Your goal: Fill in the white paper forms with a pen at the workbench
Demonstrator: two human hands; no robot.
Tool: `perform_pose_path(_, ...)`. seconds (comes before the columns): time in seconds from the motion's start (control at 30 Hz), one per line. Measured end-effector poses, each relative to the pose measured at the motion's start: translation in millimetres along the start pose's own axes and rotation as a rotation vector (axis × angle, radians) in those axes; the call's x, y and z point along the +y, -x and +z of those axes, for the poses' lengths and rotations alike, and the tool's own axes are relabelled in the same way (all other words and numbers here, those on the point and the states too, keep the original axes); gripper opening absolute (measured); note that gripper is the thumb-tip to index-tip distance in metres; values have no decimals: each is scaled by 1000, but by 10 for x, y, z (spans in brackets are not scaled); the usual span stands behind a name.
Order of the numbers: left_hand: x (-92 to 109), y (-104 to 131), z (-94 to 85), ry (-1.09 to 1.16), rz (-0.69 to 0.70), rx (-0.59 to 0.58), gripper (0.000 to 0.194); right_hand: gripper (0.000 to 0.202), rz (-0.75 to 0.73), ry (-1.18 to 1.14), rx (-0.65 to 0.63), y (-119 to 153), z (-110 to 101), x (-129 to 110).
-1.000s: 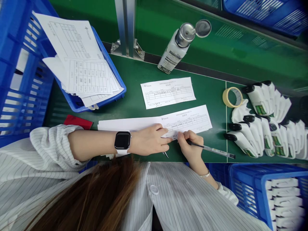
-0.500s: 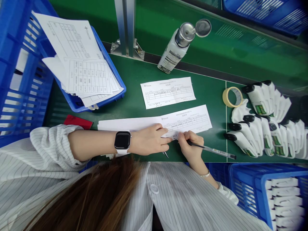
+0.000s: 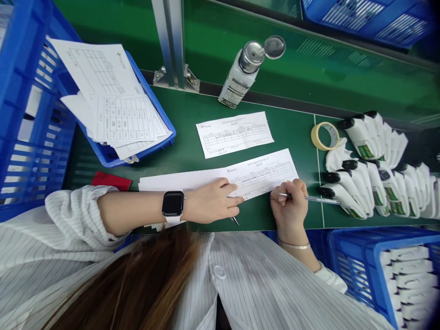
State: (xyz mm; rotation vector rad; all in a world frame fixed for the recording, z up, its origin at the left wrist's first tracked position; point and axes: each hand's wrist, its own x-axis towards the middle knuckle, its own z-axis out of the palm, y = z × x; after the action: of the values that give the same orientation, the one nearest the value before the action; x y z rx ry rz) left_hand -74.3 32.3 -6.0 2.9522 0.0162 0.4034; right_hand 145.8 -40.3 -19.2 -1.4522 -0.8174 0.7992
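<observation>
My left hand (image 3: 215, 200), with a watch (image 3: 173, 203) on its wrist, lies fingers outstretched on a printed form (image 3: 271, 170) and presses it down. From beneath this palm pokes the metal tip of a pen-like object (image 3: 235, 221); the rest is hidden. My right hand (image 3: 290, 206) is closed around a clear-barrelled pen (image 3: 323, 200), just off the form's lower right edge. The pen lies sideways, pointing right. Handwriting shows in the form's table and near its lower edge. Behind lies a second filled-in form (image 3: 235, 134).
A blue tray (image 3: 168, 137) of papers stands at left, near a red piece (image 3: 110, 180). A pump bottle (image 3: 238, 78) with its lid up stands at the back. Tape (image 3: 325, 136) and several white-and-black devices (image 3: 347, 195) occupy the right. A blue crate (image 3: 374, 243) is below.
My right hand has lifted from the form's lower edge and moved right with the pen, its fingers curling more. My left hand stays on the form. The view has shifted slightly.
</observation>
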Motion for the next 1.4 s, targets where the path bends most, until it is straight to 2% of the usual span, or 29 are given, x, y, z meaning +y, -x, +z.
perform_pose_path(0.1, 0, -2, -8, -6, 6, -8, 10, 37, -52, 153, -37, 62, 22, 30)
perform_pose_path(0.23, -7, 0, -22, -16, 20, -33, 14, 38, -177, 446, -178, 173, 89, 71)
perform_pose_path(0.3, -10, 3, -23, -17, 24, -41, 16, 39, -237, 522, -207, 192, 104, 75)
perform_pose_path(0.8, 1, 3, -8, 5, 9, -28, 12, 38, -364, 633, -222, 200, 135, 67)
perform_pose_path(0.9, 6, 4, -19, 6, 22, -15, 11, 39, -299, 547, -211, 193, 111, 68)
perform_pose_path(1.07, -9, -7, -49, 12, 14, -61, 12, 36, -88, 227, -149, 107, 47, 86)
perform_pose_path(1.23, 70, -44, -120, 42, -12, -66, 11, 36, -56, 233, -101, 159, 128, 61)
perform_pose_path(1.33, 35, 3, -74, 59, -120, 53, 15, 40, 14, 133, -74, 161, 110, 117)
perform_pose_path(1.4, -105, 39, -17, 51, -181, 211, 15, 43, 38, 115, -94, 98, -14, 127)
